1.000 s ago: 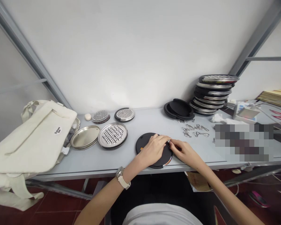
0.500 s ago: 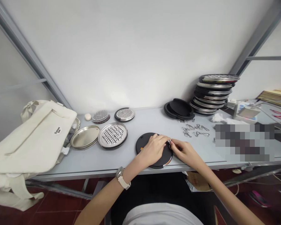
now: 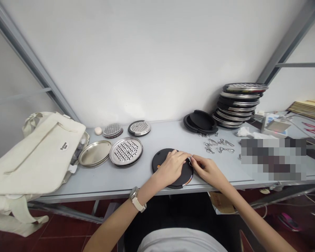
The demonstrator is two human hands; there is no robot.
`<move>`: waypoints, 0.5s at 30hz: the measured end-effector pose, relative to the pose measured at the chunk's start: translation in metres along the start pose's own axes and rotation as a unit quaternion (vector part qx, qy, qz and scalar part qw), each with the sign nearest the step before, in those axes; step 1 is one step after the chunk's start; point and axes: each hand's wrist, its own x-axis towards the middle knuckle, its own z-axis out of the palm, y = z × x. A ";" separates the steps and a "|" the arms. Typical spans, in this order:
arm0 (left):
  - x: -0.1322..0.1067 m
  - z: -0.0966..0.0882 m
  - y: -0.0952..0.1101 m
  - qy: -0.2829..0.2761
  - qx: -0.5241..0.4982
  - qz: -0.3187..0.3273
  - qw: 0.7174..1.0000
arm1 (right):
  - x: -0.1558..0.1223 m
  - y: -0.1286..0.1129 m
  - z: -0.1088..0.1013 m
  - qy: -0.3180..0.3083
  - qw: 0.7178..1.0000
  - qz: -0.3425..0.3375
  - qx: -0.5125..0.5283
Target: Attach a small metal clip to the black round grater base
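A round black disc (image 3: 186, 174) with an orange mark lies flat near the table's front edge. My left hand (image 3: 173, 166) rests across its top, fingers together, the fingertips meeting a small metal clip (image 3: 189, 159) at the disc's right rim. From the right, my right hand (image 3: 203, 168) pinches the same clip between thumb and forefinger. Fingers cover much of the clip, so whether it is fastened to the disc cannot be made out. More loose metal clips (image 3: 218, 142) are scattered just beyond my right hand.
Left of the disc lie a round grater plate (image 3: 126, 151), plain metal discs (image 3: 96, 153) and smaller graters (image 3: 139, 128). Black trays (image 3: 201, 122) and a tall stack of grater discs (image 3: 237, 105) stand at the back right. A cream bag (image 3: 39, 154) covers the left end.
Both hands stay at the disc's right rim with only slight finger movement at the clip. The view has shifted very slightly; nothing else has visibly moved.
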 end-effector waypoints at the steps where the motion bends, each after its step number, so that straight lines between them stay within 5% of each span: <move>1: 0.000 0.000 0.000 0.002 0.000 0.001 1.000 | 0.000 0.000 0.000 0.001 1.000 -0.001 0.002; 15: -0.001 -0.001 0.001 0.010 -0.005 0.006 1.000 | 0.001 -0.001 -0.001 0.001 1.000 -0.002 0.002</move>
